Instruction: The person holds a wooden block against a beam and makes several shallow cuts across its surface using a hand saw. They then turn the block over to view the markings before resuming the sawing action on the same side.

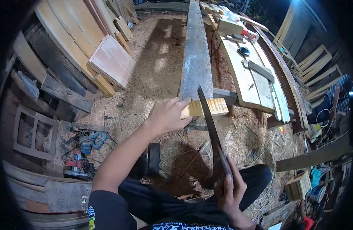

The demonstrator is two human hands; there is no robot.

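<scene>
My right hand [228, 188] is wrapped round the handle of a hand saw, low in front of my body. The dark saw blade [211, 128] slants up and away, crossing over a short wooden block [214, 107]. That pale block lies across the near end of a long, worn plank bench [197, 57]. With fingers and thumb on either side, my left hand [169, 115] grips the block's left end against the bench. The saw's handle is mostly hidden by my fingers.
To the right, a workbench [237, 73] bears a dark round object [243, 51], a grey wooden strip [261, 71] and a red-and-white bottle [250, 33]. Boards [69, 34] lean at left. Blue power tools [93, 142] lie on the sawdust-covered floor. A person [341, 94] sits far right.
</scene>
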